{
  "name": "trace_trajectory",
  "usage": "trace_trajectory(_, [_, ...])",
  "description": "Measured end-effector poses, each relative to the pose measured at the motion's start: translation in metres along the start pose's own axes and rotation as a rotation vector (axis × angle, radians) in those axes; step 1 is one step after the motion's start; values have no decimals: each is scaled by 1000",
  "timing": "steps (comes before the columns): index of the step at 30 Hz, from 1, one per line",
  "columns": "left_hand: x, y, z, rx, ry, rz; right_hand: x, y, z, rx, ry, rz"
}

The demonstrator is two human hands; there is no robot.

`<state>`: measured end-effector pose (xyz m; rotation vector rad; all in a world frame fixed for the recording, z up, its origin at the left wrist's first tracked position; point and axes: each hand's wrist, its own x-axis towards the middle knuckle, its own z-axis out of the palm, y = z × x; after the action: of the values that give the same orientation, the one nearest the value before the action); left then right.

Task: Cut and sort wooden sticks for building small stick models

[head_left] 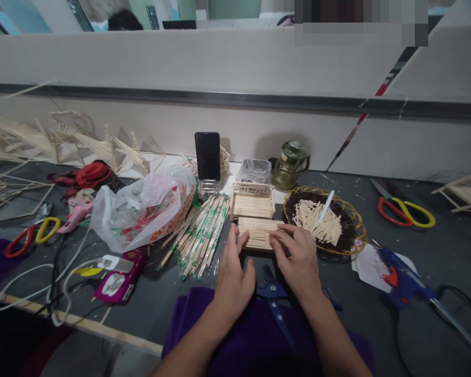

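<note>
A flat panel of glued wooden sticks (pixel 258 232) lies on the dark table in front of me. My left hand (pixel 232 273) grips its left edge with curled fingers. My right hand (pixel 298 256) pinches its right edge. Just behind the panel stands a small box-like frame of sticks (pixel 253 201). A round wicker basket (pixel 353 230) to the right holds several short cut sticks (pixel 317 220) and a white stick. Blue cutters (pixel 275 293) rest between my wrists on purple cloth.
A bundle of wrapped chopsticks (pixel 200 233) and a plastic bag (pixel 143 207) lie left. A phone (pixel 207 156) stands upright on a holder. A blue glue gun (pixel 402 275), red-yellow scissors (pixel 406 209), a green lantern (pixel 290 165) and stick frames (pixel 74 141) surround the workspace.
</note>
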<state>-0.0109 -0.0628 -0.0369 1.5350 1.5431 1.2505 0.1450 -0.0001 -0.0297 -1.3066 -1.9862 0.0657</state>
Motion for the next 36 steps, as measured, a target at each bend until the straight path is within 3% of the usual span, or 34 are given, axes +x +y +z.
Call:
trace_trajectory(14, [0, 0, -3, -13, 18, 19, 15, -1, -6, -160, -151, -119])
trace_trajectory(36, [0, -6, -1, 33, -3, 108, 17, -3, 2, -188, -146, -126])
